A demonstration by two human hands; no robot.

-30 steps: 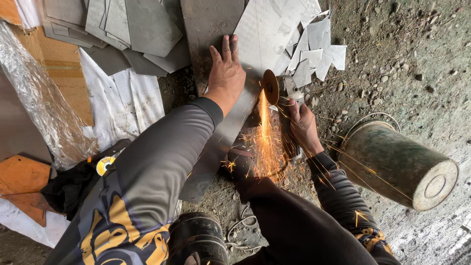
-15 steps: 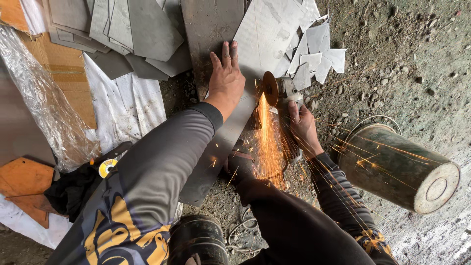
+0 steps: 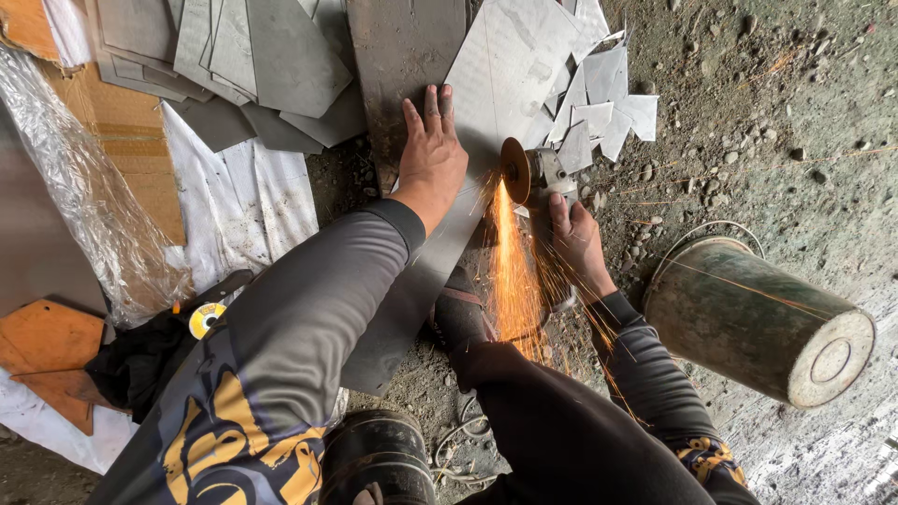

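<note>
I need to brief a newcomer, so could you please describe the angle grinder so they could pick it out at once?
Start at the long grey metal sheet running up the middle, pressed flat by the left hand. At its right edge, the right hand grips the angle grinder. It alone has a round orange-brown disc throwing sparks.

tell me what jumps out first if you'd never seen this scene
The orange sparks at centre, streaming down from the grinder that the right hand grips. Just left of them, the left hand lies flat on a long metal sheet, fingers spread. At lower right a green drum lies on its side on the gravel.
</note>
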